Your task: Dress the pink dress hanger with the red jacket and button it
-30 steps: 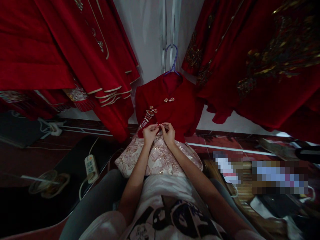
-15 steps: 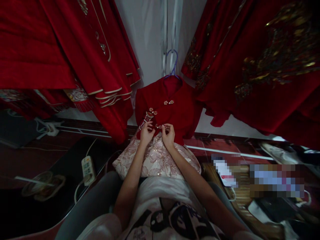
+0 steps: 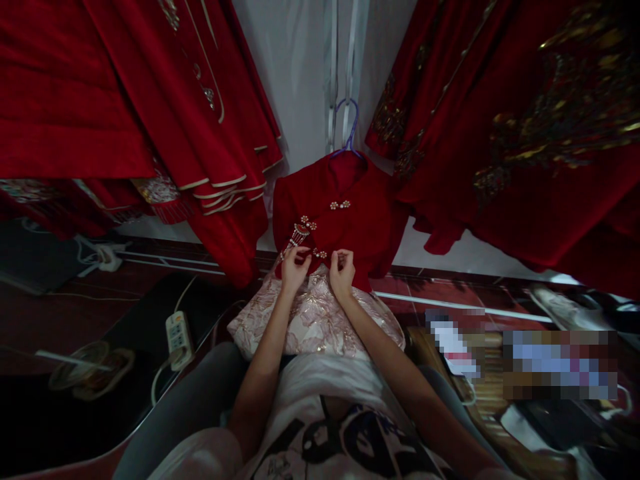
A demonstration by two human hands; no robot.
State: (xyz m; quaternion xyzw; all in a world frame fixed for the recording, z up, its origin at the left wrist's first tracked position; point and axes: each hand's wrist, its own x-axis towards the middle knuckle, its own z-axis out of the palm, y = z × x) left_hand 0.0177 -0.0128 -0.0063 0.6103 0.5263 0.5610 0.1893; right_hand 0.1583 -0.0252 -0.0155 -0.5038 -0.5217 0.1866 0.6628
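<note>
A small red jacket hangs on a purple hanger straight ahead, above a pale pink brocade skirt. Pearl frog buttons run down its front, with a tasselled ornament at the left. My left hand pinches the fabric at the jacket's lower front edge, just below the tassel. My right hand is curled closed beside the lowest pearl button, fingers pinched at the red cloth. The two hands are a short gap apart.
Red embroidered garments hang at the left and others at the right. A white power strip with a cord lies on the dark floor at the left. A plastic cup with a straw lies further left. Clutter fills the lower right.
My hands have drawn slightly apart: a second ago they met at the lowest button, now the button shows between them. The view shifted a little.
</note>
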